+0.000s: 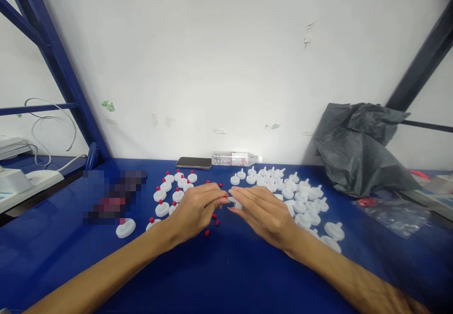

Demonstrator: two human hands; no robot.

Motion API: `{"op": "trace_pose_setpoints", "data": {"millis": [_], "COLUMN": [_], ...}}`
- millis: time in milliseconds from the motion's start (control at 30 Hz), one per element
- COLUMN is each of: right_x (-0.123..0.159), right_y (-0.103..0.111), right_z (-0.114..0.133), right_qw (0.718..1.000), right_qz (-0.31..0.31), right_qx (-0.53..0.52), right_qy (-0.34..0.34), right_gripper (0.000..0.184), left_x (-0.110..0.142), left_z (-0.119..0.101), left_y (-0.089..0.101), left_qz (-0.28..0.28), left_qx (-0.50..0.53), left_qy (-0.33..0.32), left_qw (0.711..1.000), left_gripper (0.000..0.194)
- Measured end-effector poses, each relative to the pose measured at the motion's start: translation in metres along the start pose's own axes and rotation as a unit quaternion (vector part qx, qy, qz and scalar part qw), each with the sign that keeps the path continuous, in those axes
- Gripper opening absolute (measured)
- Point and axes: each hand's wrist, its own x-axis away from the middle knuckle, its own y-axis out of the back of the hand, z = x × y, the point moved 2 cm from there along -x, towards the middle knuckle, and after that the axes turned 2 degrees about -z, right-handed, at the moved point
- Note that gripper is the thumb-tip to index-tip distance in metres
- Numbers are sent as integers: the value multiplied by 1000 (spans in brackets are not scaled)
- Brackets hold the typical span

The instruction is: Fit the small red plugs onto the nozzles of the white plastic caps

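My left hand (pixel 196 210) and my right hand (pixel 264 212) meet over the middle of the blue table (pixel 226 271). Between their fingertips sits a white disc-shaped plastic part (pixel 236 203), gripped by the right fingers. The left fingers are pinched together at its nozzle, with a bit of red showing at the tips. Loose red caps (pixel 214 222) lie under the left hand. A group of white discs with red caps (pixel 173 186) lies to the left, and a heap of uncapped white discs (pixel 300 200) lies to the right.
A phone (pixel 193 162) and a lying water bottle (pixel 235 158) rest against the white wall. A grey plastic bag (pixel 357 148) stands at the right, with a clear bag (pixel 396 212) beside it. One lone white disc (pixel 125 228) lies at the left.
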Motion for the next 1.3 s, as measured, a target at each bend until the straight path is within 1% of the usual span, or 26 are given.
{"op": "trace_pose_setpoints", "data": {"millis": [100, 167, 200, 233, 267, 333, 367, 400, 433, 500, 567, 633, 667, 733, 867, 967, 1033, 1100, 1167, 1200, 1300], "right_x": [-4, -7, -9, -10, -11, -11, -10, -9, -8, -7, -6, -7, -7, -7, -6, -6, -6, -6, -6, -6, -3], "right_y": [0, 3, 5, 7, 8, 11, 11, 12, 12, 11, 10, 10, 9, 9, 9, 9, 8, 8, 7, 7, 8], "right_z": [-2, -3, -4, -5, -5, -7, -8, -9, -10, -12, -12, -11, -11, -11, -11, -12, -13, -15, -20, -23, -36], "right_qw": [1000, 999, 999, 999, 998, 997, 997, 997, 996, 996, 996, 997, 997, 997, 997, 996, 995, 993, 990, 988, 974], "right_qz": [5, -2, -5, -6, -5, 4, 9, 15, 19, 26, 30, 32, 34, 36, 43, 47, 51, 57, 66, 72, 112], "right_qx": [5, 6, 6, 6, 7, 10, 13, 15, 19, 23, 23, 25, 26, 31, 28, 26, 33, 48, 69, 84, 146], "right_qy": [-19, -32, -40, -49, -57, -71, -74, -77, -80, -82, -79, -73, -70, -66, -66, -70, -77, -89, -104, -111, -133], "right_gripper": [73, 70, 68, 66, 62, 53, 49, 46, 43, 39, 38, 36, 35, 35, 36, 35, 33, 31, 30, 30, 28], "left_x": [-9, -17, -22, -26, -29, -33, -34, -34, -34, -30, -23, -16, -13, -8, -3, 1, 2, -1, -7, -11, -27], "left_z": [-7, -10, -11, -9, -6, 5, 13, 23, 33, 53, 67, 76, 80, 85, 96, 102, 102, 96, 85, 77, 53], "left_y": [7, 18, 27, 38, 50, 75, 87, 97, 105, 116, 119, 117, 115, 111, 107, 105, 106, 107, 108, 107, 98], "left_qz": [10, -10, -37, -65, -98, -126, -104, -65, -14, 101, 196, 262, 283, 299, 299, 310, 316, 309, 284, 260, 167], "left_qx": [12, 36, 43, 35, 12, -96, -175, -249, -305, -353, -349, -321, -306, -290, -273, -269, -275, -288, -308, -322, -379], "left_qy": [18, 50, 65, 87, 94, 101, 110, 126, 156, 232, 292, 330, 340, 349, 339, 338, 339, 337, 328, 319, 269], "left_qw": [1000, 998, 996, 994, 991, 982, 973, 958, 939, 900, 868, 848, 843, 839, 849, 847, 842, 841, 847, 852, 870], "left_gripper": [27, 20, 17, 17, 18, 28, 30, 32, 33, 34, 35, 31, 29, 27, 28, 24, 23, 27, 33, 37, 42]}}
